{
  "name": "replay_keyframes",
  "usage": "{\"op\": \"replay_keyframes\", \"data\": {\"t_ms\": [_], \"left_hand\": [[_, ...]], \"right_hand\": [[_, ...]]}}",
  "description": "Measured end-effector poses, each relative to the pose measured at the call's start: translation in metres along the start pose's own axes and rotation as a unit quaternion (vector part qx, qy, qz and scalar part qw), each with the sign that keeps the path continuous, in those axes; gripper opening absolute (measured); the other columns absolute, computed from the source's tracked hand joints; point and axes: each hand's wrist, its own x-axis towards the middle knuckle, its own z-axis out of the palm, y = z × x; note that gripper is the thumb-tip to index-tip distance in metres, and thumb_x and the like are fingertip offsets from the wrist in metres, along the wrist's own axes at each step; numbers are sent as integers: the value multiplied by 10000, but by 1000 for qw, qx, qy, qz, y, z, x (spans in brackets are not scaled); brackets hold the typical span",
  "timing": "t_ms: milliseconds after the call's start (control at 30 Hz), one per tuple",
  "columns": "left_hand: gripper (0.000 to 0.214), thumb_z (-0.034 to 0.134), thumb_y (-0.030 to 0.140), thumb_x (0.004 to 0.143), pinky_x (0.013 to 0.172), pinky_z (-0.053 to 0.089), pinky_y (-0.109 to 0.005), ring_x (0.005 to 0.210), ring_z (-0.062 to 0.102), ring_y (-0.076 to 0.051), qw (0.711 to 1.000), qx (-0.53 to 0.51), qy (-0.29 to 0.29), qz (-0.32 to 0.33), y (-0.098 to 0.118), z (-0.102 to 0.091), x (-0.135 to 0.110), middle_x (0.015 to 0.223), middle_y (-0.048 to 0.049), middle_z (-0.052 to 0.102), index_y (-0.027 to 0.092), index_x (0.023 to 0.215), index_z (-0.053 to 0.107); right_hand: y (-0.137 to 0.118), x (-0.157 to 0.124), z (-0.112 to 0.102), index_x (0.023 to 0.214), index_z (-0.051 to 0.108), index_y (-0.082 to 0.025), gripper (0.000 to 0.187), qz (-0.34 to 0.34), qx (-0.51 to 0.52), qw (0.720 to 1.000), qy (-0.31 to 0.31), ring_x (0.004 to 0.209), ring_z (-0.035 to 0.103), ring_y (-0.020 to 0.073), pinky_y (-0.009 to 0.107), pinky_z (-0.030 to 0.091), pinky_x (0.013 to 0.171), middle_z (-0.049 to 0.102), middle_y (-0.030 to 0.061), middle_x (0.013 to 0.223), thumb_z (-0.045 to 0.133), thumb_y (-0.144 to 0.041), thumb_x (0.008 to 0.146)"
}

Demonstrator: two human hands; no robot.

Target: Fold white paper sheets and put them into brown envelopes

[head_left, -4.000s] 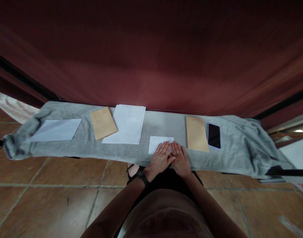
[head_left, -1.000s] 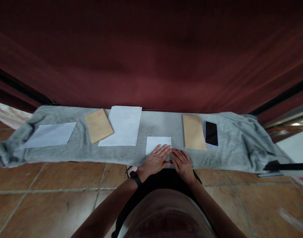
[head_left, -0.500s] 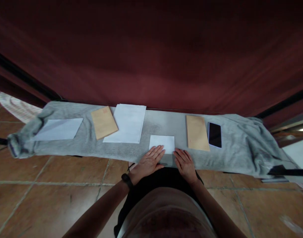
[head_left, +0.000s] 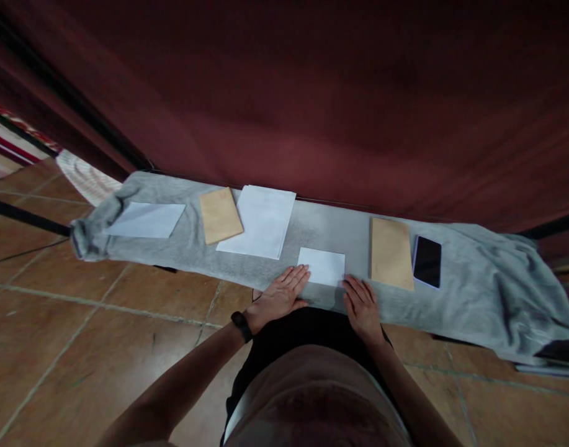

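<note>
A small folded white paper lies on the grey cloth covering a narrow bench. My left hand rests flat and open at the cloth's near edge, its fingertips just touching the paper's near left corner. My right hand lies flat and open to the right, just below the paper's near right corner, holding nothing. A black band is on my left wrist.
On the cloth, left to right: a white envelope, a brown envelope, a stack of white sheets, another brown envelope and a black phone. A dark red curtain hangs behind. Tiled floor lies below.
Both hands have slid off the folded paper toward me and apart, leaving it flat on the cloth. The view has swung to the left.
</note>
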Motion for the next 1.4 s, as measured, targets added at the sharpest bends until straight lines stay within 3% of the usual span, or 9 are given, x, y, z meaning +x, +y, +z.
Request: {"op": "replay_keyframes", "data": {"t_ms": [200, 433, 633, 967, 1200, 1400], "left_hand": [[754, 461, 549, 1012, 1268, 165, -430, 1555, 132, -251, 1000, 4, -20, 0, 1, 0, 0, 1661, -167, 212, 123, 1587, 226], [786, 476, 588, 994, 1265, 156, -448, 1556, 124, -264, 1000, 13, -22, 6, -3, 6, -1, 1670, -167, 168, 155, 1595, 213], [787, 505, 571, 988, 1266, 174, -433, 1554, 138, -268, 1000, 9, -11, 10, -3, 7, -1, 1661, -181, 196, 123, 1582, 246], [749, 428, 539, 1023, 1255, 231, -448, 1543, 197, -258, 998, -6, 30, -47, 0, 18, 1, 1648, -179, 256, 100, 1589, 210], [719, 410, 519, 1031, 1257, 236, -480, 1531, 244, -269, 995, 15, 45, -85, 1, 15, 3, 1618, -198, 322, 72, 1572, 257], [642, 347, 469, 1056, 1260, 229, -490, 1537, 227, -260, 993, 6, 66, -101, 19, 12, 33, 1614, -176, 345, 74, 1559, 295]], "right_hand": [[-23, 37, 6, 1535, 408, -183, 495, -17, 26, 999, -25, 1456, 406, 264, 520, 351, 1196, 485, 121, 1541, 370, -322, 1061], [-44, 72, 37, 1522, 402, -61, 546, 8, -36, 998, -49, 1483, 350, 303, 516, 339, 1188, 407, 198, 1578, 344, -358, 1068], [-42, 67, 47, 1523, 397, -56, 553, 15, -94, 995, -24, 1453, 395, 333, 541, 324, 1175, 422, 216, 1562, 386, -357, 1060], [-29, 63, 40, 1526, 372, -8, 610, 70, -138, 988, -3, 1449, 390, 342, 528, 309, 1174, 412, 249, 1557, 369, -408, 1065], [-22, 55, 35, 1532, 360, 0, 619, 82, -149, 985, -5, 1444, 392, 343, 538, 300, 1178, 405, 256, 1557, 362, -406, 1065], [-23, 55, 35, 1538, 341, 11, 644, 88, -151, 984, -17, 1459, 366, 350, 537, 282, 1184, 391, 254, 1567, 353, -424, 1063]]}}
